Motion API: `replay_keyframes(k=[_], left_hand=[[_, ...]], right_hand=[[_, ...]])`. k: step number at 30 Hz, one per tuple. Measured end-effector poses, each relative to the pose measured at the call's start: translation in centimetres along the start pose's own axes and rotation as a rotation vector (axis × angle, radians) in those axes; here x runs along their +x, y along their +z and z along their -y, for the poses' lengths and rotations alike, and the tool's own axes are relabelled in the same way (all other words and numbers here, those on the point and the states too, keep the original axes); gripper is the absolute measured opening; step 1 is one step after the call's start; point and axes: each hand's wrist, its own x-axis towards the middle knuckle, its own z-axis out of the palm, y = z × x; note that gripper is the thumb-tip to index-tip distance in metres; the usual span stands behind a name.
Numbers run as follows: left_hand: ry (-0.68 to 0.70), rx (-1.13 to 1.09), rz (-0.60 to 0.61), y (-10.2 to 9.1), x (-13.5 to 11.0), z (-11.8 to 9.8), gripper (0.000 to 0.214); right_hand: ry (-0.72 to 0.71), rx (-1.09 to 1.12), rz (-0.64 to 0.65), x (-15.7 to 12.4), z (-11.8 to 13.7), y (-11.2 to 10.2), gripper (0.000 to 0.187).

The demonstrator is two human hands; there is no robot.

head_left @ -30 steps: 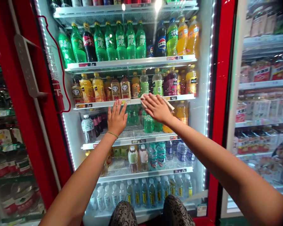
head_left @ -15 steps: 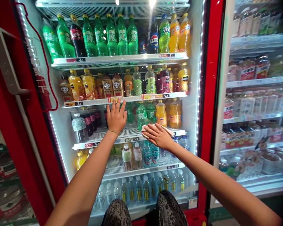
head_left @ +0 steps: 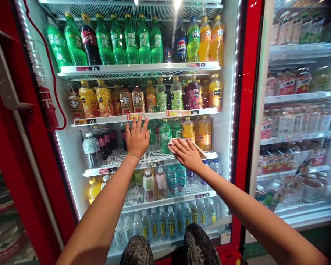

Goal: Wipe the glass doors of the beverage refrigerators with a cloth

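My left hand (head_left: 137, 137) lies flat with fingers spread, apparently against the glass door of a lit drinks fridge, in front of the middle shelves. It holds nothing, and a thin band circles the wrist. To its right, my right hand (head_left: 188, 154) presses a pale folded cloth (head_left: 200, 150) to the same glass, its fingers stretched over it. The cloth's edges show beyond the fingertips and along the hand's upper right side. Behind the glass near the right hand stand green bottles (head_left: 165, 134) and an orange drink bottle (head_left: 204, 134).
A red door frame (head_left: 244, 110) borders the fridge on the right. Another fridge with shelves of bottles (head_left: 295, 121) stands beyond it. At the left are a door handle (head_left: 9, 73) and a red cord (head_left: 51, 66). My patterned knees (head_left: 138, 252) are close to the glass below.
My right hand and the cloth have slid slightly up and to the right across the glass. My left hand stays in nearly the same place.
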Motion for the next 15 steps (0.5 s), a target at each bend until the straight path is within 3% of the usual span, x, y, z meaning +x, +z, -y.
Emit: replay_keyframes(k=[4,6,10,15], left_hand=[[-0.009,-0.022,-0.009,0.0,-0.1,0.0,0.057],[-0.001,-0.035,-0.013,0.0,-0.1,0.0,0.058],[0.005,-0.058,-0.006,0.0,-0.1,0.1,0.059],[0.008,-0.036,-0.022,0.0,-0.1,0.1,0.058]], right_hand=[[0.303,-0.025,-0.066,1.4,0.0,-0.3,0.065],[0.264,-0.003,-0.048,2.0,0.8,-0.3,0.063],[0.042,0.016,-0.021,1.2,1.3,-0.5,0.060],[0.204,-0.100,-0.030,1.3,1.2,-1.2,0.054]])
